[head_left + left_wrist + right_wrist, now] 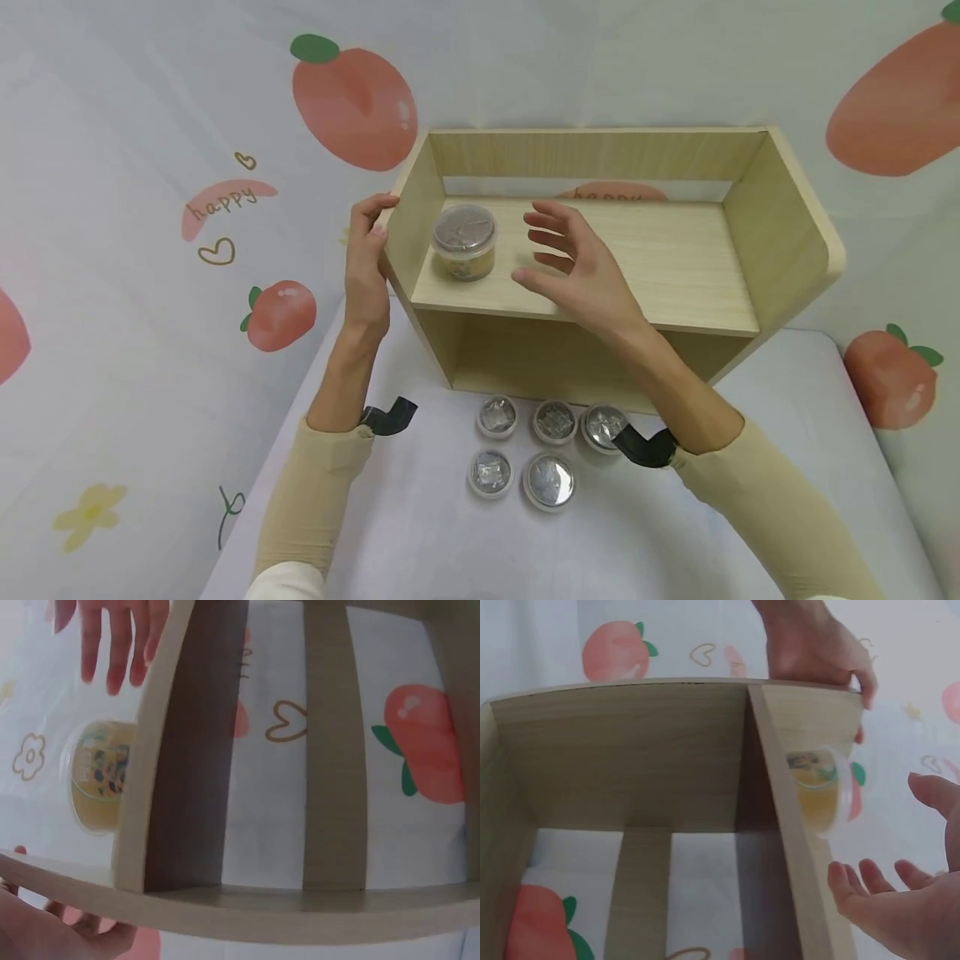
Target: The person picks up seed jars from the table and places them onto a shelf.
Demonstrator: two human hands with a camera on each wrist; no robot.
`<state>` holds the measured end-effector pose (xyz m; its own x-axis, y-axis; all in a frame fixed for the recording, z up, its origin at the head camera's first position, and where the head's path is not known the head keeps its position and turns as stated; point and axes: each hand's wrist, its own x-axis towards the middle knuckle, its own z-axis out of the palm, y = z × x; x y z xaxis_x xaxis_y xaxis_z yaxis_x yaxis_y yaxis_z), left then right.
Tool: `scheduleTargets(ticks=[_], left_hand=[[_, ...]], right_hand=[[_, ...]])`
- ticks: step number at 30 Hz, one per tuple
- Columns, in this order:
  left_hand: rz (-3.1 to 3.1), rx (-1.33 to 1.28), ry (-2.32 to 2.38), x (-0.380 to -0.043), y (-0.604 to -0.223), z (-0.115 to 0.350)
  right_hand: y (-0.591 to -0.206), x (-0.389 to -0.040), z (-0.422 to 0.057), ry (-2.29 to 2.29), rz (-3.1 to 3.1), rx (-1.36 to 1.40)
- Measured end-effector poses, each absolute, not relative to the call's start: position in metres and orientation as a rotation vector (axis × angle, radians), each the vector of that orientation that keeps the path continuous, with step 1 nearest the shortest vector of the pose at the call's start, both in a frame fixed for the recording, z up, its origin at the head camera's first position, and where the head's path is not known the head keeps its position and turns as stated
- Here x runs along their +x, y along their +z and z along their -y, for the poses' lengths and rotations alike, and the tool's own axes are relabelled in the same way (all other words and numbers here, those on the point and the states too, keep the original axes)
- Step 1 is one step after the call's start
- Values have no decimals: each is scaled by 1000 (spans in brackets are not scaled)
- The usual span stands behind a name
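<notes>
A small wooden shelf unit (622,317) stands on the white-covered table. My left hand (366,267) grips the front edge of its left side panel, fingers and thumb around the board; the left wrist view shows this hand (52,930) at the panel too. On the upper board, near that panel, a lidded plastic cup (465,242) with yellowish contents sits upright. To the cup's right hovers my right hand (588,271), fingers spread and slightly curved, holding nothing. In the right wrist view a gap separates this hand (907,900) from the cup (817,791).
Several round tubs with silvery lids, including one large tub (550,482), lie on the tabletop (420,533) before the shelf. My right wrist's black strap (645,447) overlaps one tub (604,425) in the head view. A fruit-printed cloth (150,150) hangs behind.
</notes>
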<state>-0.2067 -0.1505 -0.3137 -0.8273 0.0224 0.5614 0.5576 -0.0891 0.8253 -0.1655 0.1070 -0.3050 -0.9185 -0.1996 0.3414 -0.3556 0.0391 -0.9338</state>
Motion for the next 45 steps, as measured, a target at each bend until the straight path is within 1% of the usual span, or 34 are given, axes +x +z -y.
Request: scheduleTargets(ticks=[11, 24, 34, 45], left_hand=[[1786, -555, -2010, -204, -312, 145], [1764, -560, -2024, -205, -312, 144], [1779, -564, -2011, -205, -313, 144], [1770, -567, -2048, -203, -314, 146]], right_hand=[[-302, -137, -125, 1998, 2133, 638], [-315, -107, -149, 2130, 2017, 713], [-339, -89, -166, 2132, 1978, 897], [-386, -74, -180, 2117, 1962, 908]])
